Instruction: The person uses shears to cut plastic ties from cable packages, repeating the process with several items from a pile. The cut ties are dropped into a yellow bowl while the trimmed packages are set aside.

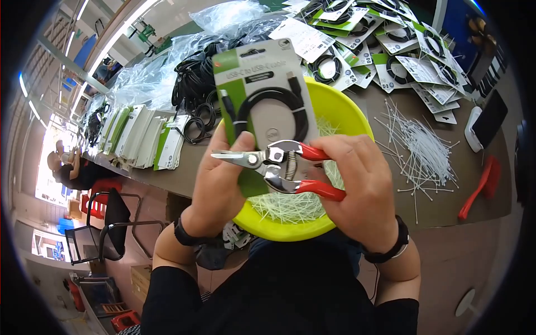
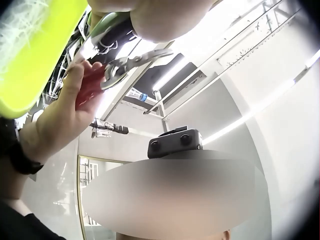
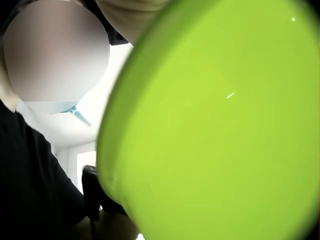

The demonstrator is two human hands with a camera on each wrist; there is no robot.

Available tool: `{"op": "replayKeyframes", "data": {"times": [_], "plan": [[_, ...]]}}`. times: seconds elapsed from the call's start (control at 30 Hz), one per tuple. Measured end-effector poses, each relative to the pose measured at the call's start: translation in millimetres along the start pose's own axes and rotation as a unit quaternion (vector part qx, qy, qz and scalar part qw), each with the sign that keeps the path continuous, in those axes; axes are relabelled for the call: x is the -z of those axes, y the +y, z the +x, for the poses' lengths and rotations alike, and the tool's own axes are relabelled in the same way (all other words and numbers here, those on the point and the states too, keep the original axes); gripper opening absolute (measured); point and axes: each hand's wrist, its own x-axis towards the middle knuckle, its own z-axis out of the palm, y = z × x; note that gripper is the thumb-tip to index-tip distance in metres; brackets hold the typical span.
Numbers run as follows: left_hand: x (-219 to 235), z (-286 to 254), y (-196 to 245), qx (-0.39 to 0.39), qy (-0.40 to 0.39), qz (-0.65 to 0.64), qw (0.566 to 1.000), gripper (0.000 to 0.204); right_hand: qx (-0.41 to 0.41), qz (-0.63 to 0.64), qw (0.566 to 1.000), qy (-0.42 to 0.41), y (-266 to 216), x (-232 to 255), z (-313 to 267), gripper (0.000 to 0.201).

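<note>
My left hand (image 1: 219,181) holds a carded USB-C cable (image 1: 268,106) by its lower left edge, thumb over the front. The card is green and white, with a coiled black cable on it. My right hand (image 1: 360,187) grips pruning shears (image 1: 285,164) by their red handles. Their blades stand apart and point left, across the lower part of the card and the left thumb. In the left wrist view the shears (image 2: 120,70) show beside the left hand's fingers. Both hands are over a yellow-green basin (image 1: 340,106) holding many thin white strips; its wall (image 3: 215,125) fills most of the right wrist view.
White cable ties (image 1: 421,148) lie in a heap on the table at right, near a red-handled brush (image 1: 483,187) and a phone on a stand (image 1: 486,123). More carded cables (image 1: 391,67) pile up behind. Stacked cards (image 1: 139,137) and loose black cables (image 1: 195,84) are at left.
</note>
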Motion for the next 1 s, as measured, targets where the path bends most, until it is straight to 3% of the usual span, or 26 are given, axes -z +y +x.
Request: {"op": "replayKeyframes", "data": {"times": [0.03, 0.07, 0.13, 0.23, 0.37, 0.43, 0.6, 0.73, 0.83, 0.93, 1.0], "plan": [[2, -2, -4, -0.005, 0.005, 0.002, 1.0, 0.031, 0.033, -0.022, 0.999, 0.009, -1, -5, 2, 0.037], [7, -5, -11, -0.002, 0.015, 0.169, 0.986, 0.032, 0.043, -0.01, 0.999, 0.008, -2, -9, 3, 0.037], [13, -10, -14, 0.001, 0.047, 0.334, 0.941, 0.033, 0.031, -0.012, 0.999, 0.018, -4, -14, -1, 0.034], [9, -7, -22, -0.022, -0.018, 0.066, 0.997, 0.036, 0.031, -0.006, 0.999, 0.02, -4, -23, 3, 0.033], [9, -5, -18, -0.006, -0.006, -0.06, 0.998, 0.035, 0.003, 0.003, 1.0, 0.028, 2, -19, 2, 0.035], [13, -5, -22, -0.003, -0.023, -0.058, 0.998, 0.035, -0.017, 0.054, 0.998, 0.04, 2, -20, 5, 0.034], [9, -4, -25, -0.008, -0.015, -0.015, 1.0, 0.036, -0.017, 0.029, 0.999, 0.033, -1, -17, 5, 0.034], [-2, 0, -17, -0.032, -0.003, -0.034, 0.999, 0.036, -0.061, 0.044, 0.996, 0.04, 1, -15, 2, 0.035], [0, 1, -11, -0.056, 0.01, -0.05, 0.997, 0.036, -0.149, 0.095, 0.98, 0.088, 8, -7, 0, 0.035], [0, 0, -10, -0.057, 0.011, -0.064, 0.996, 0.036, -0.103, 0.121, 0.986, 0.052, 2, -10, 10, 0.034], [0, -5, -16, -0.071, 0.009, 0.018, 0.997, 0.031, -0.082, 0.125, 0.988, 0.036, -1, -10, 11, 0.034]]}}
